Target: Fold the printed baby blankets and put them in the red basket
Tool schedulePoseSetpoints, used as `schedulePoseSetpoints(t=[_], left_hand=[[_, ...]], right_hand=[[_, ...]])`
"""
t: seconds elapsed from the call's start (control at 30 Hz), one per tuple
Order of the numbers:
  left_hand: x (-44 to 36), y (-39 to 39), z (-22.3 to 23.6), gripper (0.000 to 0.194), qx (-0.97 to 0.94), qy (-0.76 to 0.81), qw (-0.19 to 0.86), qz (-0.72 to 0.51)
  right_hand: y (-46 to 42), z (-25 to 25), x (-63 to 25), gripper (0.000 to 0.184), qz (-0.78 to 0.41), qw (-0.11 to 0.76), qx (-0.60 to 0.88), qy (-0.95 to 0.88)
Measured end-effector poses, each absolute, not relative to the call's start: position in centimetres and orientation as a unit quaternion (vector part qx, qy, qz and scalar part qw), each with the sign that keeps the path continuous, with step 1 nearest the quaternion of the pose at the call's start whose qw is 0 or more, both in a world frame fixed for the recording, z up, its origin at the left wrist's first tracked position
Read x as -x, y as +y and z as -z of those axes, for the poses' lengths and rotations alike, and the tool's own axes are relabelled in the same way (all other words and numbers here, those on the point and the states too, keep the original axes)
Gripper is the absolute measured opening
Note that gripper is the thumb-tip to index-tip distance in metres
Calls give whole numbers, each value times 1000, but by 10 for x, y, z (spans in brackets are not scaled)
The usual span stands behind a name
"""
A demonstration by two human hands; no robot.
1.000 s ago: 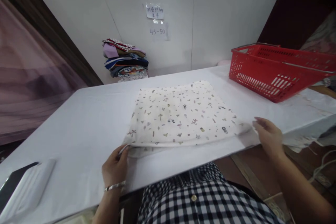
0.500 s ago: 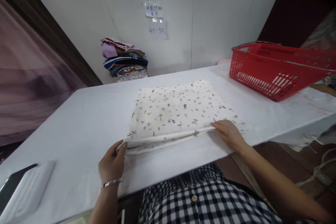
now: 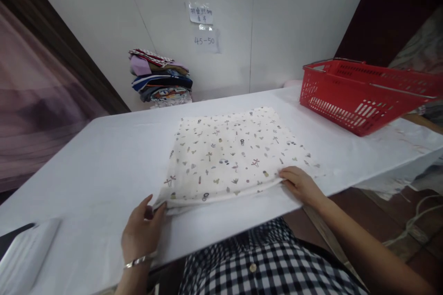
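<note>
A folded white cloth [image 3: 228, 156] printed with small coloured figures lies flat on the white table [image 3: 104, 166] in front of me. My left hand [image 3: 140, 233], with a bracelet on the wrist, pinches the cloth's near left corner. At the near right edge my right hand [image 3: 301, 184] has its fingers tucked in and closed on the cloth.
A red plastic basket [image 3: 360, 97] stands at the table's right end. A stack of folded clothes [image 3: 159, 79] sits at the back against the wall, under two paper notes [image 3: 202, 25]. A white and dark flat object [image 3: 20, 253] lies at the near left edge.
My right hand moved left from the cloth's far right corner to the near right edge. The cloth's right side now lies narrower and flatter. My left hand kept its corner.
</note>
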State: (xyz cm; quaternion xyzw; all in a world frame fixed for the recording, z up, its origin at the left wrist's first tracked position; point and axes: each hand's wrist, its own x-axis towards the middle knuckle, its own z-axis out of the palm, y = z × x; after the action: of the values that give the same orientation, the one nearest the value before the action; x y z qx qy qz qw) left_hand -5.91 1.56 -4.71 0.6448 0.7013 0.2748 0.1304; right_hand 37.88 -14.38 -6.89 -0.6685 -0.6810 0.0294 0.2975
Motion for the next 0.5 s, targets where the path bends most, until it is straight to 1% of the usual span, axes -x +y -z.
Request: schedulePoseSetpoints(t=[0.1,0.17,0.2,0.23,0.27,0.33,0.4,0.5], left_hand=[[49,2,47,48,-720,627,-35,-296],[34,-11,45,34,-769,529,-96,-346],[24,-19,45,26,-801,464,-91,-367],[11,-26,44,21,-839,391,-60,-374],[-3,-33,44,18,-875,316,-16,-367],[-33,-43,44,19,-925,200,61,-316],[-61,-45,45,22,-945,162,59,-279],[-89,-38,46,24,-957,184,12,-225]], right_hand=[[-146,64,-377,25,-77,331,680,-649],[-145,59,-377,24,-123,355,698,-610],[-143,57,-377,24,-143,361,706,-592],[-140,55,-378,26,-156,363,716,-576],[-137,54,-378,27,-162,362,725,-562],[-130,52,-379,31,-158,355,743,-545],[-124,50,-378,32,-142,345,753,-542],[-121,48,-376,33,-127,330,752,-557]])
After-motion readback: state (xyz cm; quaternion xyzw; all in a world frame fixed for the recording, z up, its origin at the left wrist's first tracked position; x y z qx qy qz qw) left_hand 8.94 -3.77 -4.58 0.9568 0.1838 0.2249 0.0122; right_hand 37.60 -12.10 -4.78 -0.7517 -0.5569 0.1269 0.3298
